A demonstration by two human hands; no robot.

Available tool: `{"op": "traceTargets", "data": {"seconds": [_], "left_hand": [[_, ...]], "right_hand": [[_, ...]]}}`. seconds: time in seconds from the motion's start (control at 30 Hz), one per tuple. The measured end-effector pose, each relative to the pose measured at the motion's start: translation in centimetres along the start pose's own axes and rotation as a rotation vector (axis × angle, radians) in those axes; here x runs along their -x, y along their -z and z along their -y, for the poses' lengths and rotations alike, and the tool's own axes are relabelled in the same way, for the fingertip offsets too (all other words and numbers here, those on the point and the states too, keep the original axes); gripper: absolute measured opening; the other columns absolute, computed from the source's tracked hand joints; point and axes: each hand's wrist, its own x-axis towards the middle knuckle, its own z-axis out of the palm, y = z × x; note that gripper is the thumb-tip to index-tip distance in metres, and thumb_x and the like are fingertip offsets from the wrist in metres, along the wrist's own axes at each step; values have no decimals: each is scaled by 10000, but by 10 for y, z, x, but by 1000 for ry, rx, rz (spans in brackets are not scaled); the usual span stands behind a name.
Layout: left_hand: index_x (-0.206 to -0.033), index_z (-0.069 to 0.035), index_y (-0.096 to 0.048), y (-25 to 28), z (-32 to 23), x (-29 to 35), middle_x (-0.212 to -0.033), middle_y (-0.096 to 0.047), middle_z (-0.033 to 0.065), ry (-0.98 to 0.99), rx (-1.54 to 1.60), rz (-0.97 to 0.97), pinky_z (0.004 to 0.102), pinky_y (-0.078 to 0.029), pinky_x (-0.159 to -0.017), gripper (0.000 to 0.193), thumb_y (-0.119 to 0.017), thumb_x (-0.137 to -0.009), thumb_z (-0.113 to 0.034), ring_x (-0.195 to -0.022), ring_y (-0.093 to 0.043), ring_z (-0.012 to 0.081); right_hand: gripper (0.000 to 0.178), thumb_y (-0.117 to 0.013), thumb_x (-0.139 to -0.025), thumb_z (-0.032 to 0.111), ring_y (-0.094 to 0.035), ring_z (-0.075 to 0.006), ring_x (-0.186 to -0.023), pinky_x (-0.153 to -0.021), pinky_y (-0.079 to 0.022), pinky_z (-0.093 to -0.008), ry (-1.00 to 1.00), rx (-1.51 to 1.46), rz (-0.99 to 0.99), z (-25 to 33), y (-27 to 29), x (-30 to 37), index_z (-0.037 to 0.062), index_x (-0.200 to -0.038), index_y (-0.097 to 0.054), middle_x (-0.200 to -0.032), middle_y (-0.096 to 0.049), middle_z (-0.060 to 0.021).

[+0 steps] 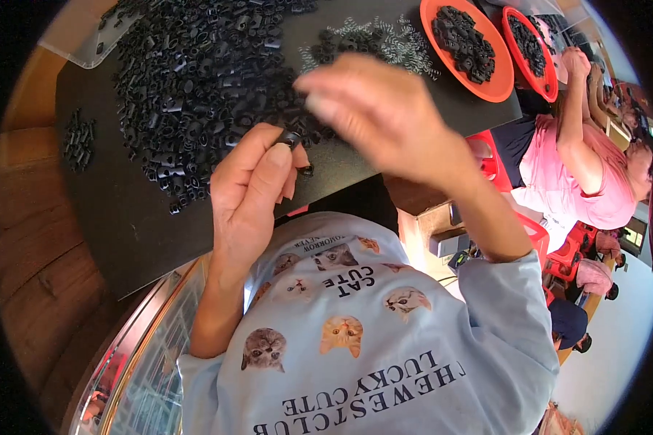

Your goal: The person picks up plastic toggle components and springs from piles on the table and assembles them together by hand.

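My left hand (250, 177) pinches a small black plastic cord-lock piece (289, 138) between thumb and forefinger, just over the near edge of the dark table (174, 243). Another small black part (306, 171) shows beside its curled fingers. To the right and a little higher, my right hand (374, 109) is smeared by motion. Its thumb and fingertips point left toward the heap, and whether anything sits between them cannot be made out. Beyond both hands spreads a big heap of loose black plastic parts (203, 87), many of them ring-shaped or hollow.
Small metal springs (408, 52) lie around a pile of black pieces at the far side. Orange (502, 85) and red (549, 90) bowls hold more black parts. A small cluster (78, 141) lies at left, near a clear plastic tray (87, 43). Co-workers in pink (559, 177) sit at right.
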Motion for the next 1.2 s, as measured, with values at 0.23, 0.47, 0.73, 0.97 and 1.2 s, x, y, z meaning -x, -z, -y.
{"op": "traceTargets", "data": {"seconds": [0.23, 0.47, 0.73, 0.97, 1.2], "left_hand": [[-911, 18, -611, -1, 4, -1, -807, -530, 2, 37, 66, -14, 197, -344, -549, 219, -464, -980, -129, -626, -452, 39], [-892, 10, -613, 1, 6, -3, -749, -519, -12, 36, 51, 7, 193, -329, -546, 230, -473, -986, -146, -618, -431, 33], [-917, 4, -625, 2, 8, -6, -741, -538, -19, 20, 53, 11, 194, -335, -542, 224, -481, -990, -152, -613, -438, 31], [-958, 0, -630, 5, 7, -3, -796, -601, -4, 57, 139, -27, 194, -356, -551, 228, -483, -992, -171, -627, -464, 37], [-1004, 9, -619, 7, 6, -2, -837, -628, 17, 62, 204, -33, 198, -367, -558, 237, -482, -994, -184, -634, -476, 49]], "right_hand": [[61, -552, -818, 8, -605, -376, -795, -678, -490, -433, -134, 320, 166, -56, 28, -21, -9, -875, -567, -926, -559, -179], [69, -569, -806, 62, -597, -348, -746, -634, -493, -428, -71, 573, 412, -75, 23, -41, 4, -770, -562, -838, -528, -158], [102, -558, -837, 83, -605, -345, -758, -636, -509, -421, 26, 576, 392, -78, 14, -58, -1, -782, -575, -810, -552, -158], [177, -598, -863, 151, -620, -340, -763, -656, -509, -405, 123, 387, 373, -71, 20, -60, -18, -821, -567, -826, -606, -172], [98, -611, -782, 40, -492, -77, -592, -566, -426, -261, -285, -374, 278, 4, 10, -42, 17, -877, -618, -628, -524, -50]]}}
